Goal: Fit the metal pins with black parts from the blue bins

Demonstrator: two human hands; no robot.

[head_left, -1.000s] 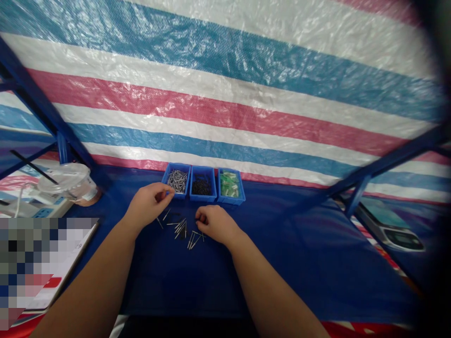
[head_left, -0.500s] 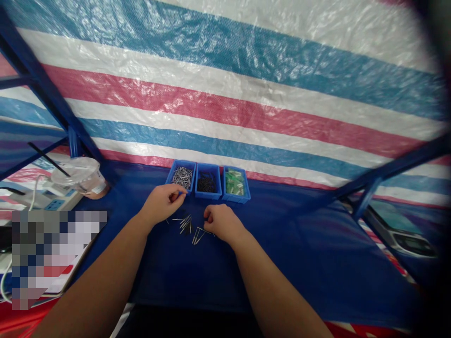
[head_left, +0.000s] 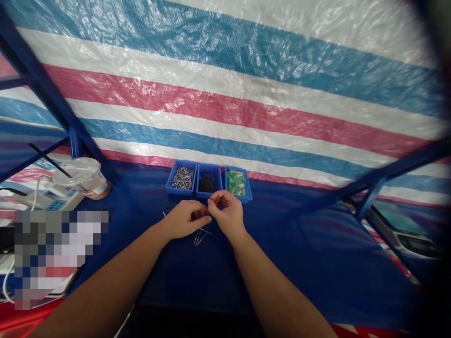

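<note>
My left hand (head_left: 186,218) and my right hand (head_left: 227,215) meet over the blue table, fingertips close together. Both are closed in a pinch; whatever lies between the fingers is too small and hidden to name. Just below them a few thin metal pins (head_left: 200,236) lie on the table, and my left hand covers others. Behind the hands stand three blue bins in a row: the left bin (head_left: 179,191) holds many silvery metal pins (head_left: 182,178), the middle bin (head_left: 208,194) small black pieces (head_left: 207,182), the right bin (head_left: 246,197) green and clear pieces (head_left: 237,181).
At the left stand a lidded plastic cup (head_left: 88,178) with a black straw and a white power strip (head_left: 65,203). A blue metal frame (head_left: 380,176) borders the table, with a device like a scale (head_left: 412,244) beyond it at right. Striped sheeting (head_left: 225,108) hangs behind.
My left hand has moved right and down from the front of the left bin to my right hand, now covering some pins. My right hand has risen slightly toward the middle bin.
</note>
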